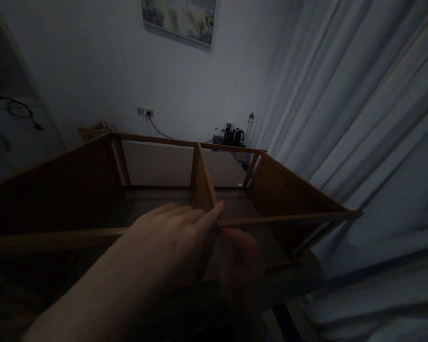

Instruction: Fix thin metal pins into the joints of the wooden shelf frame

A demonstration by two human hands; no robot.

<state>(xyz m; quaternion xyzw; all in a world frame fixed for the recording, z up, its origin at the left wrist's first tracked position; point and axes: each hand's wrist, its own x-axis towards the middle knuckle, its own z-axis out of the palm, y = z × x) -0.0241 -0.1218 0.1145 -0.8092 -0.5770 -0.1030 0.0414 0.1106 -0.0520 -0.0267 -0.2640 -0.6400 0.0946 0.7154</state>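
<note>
The left hand (174, 232) is laid over the wooden rail (288, 220), thumb stretched out; the right hand (244, 256) is curled below — whether anything is pinched cannot be told.

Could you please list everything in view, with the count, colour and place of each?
Open rectangular wooden frame: 1, brown, centre
Upright wooden divider board: 1, brown, inside the frame
Flower picture in a pale border: 1, multicoloured, high on the wall
Smooth wall: 1, whitish, background
Long pleated fabric curtain: count unclear, pale, right side
Rectangular wall socket: 1, pale, above the frame's far rail
Thin cord: 1, black, running from the socket
Kettle with handle: 1, black, beyond the far rail; items beside it too dim to name
Looped cable: 1, black, far left
Left hand: 1, on the near rail by the divider
Right hand: 1, just below that rail
</note>
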